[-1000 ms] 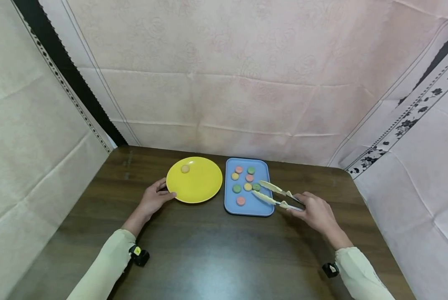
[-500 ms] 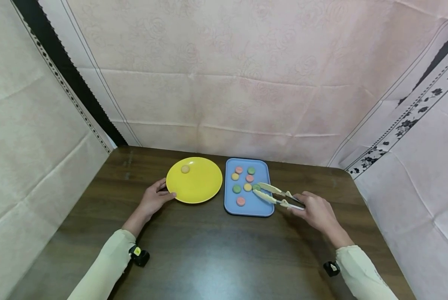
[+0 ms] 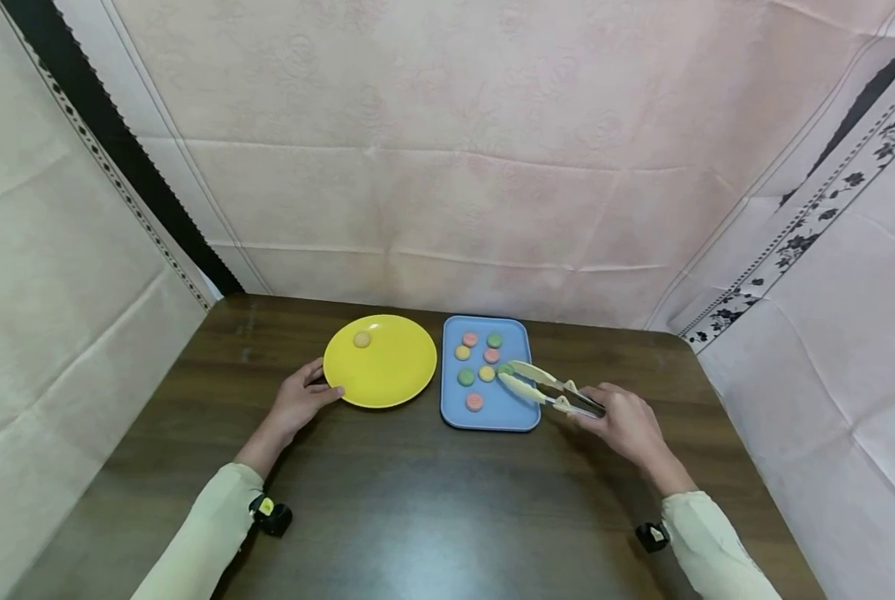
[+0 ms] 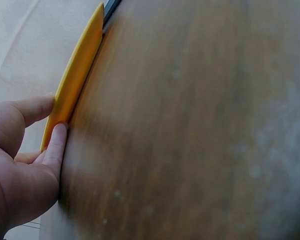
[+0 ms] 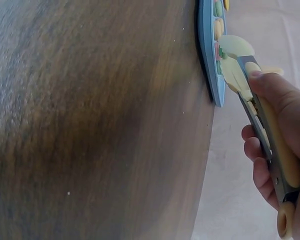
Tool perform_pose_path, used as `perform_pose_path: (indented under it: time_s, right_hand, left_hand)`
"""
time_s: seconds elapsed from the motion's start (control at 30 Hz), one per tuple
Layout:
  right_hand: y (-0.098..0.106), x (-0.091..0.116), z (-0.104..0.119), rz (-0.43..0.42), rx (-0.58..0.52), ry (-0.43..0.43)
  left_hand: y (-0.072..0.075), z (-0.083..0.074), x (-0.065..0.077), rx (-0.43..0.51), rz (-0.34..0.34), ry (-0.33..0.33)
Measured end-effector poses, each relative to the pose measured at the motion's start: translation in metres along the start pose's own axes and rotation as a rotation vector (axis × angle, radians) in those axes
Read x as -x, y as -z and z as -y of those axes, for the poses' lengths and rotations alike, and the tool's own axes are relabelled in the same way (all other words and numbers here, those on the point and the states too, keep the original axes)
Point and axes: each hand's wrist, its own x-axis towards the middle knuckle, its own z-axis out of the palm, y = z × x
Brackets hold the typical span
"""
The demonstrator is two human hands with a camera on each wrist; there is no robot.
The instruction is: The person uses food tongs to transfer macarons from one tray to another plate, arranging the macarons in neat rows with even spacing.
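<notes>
My left hand grips the near-left rim of a round yellow plate, thumb and fingers at its edge. One beige macaron-like disc lies on the plate, toward its far left. Cream-tipped kitchen tongs are held in my right hand, the thumb on one arm and the fingers curled under the other. Their tips reach over a blue tray, a narrow gap apart, on either side of a green macaron-like disc. Several pink, yellow and green discs lie elsewhere on the tray.
Plate and tray stand side by side near the far edge of a dark wooden table. Pale cloth hangs behind it and on both sides. Each wrist wears a small black camera.
The tong tips have drawn closer together around the green disc. The left hand keeps its place at the plate. The whole head view has shifted slightly.
</notes>
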Motion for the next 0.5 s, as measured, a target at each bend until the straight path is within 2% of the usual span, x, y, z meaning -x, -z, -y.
perform_pose_path:
  time_s: [0.27,0.5]
  right_hand:
    - [0.006,-0.008,0.005,-0.017,-0.032,-0.025]
    - [0.015,-0.032,0.022,-0.037,-0.052,0.005]
  left_hand:
    - [-0.002,0.0,0.0,0.006,0.007,-0.018]
    - [-0.001,-0.002,0.0,0.004,0.001,-0.007]
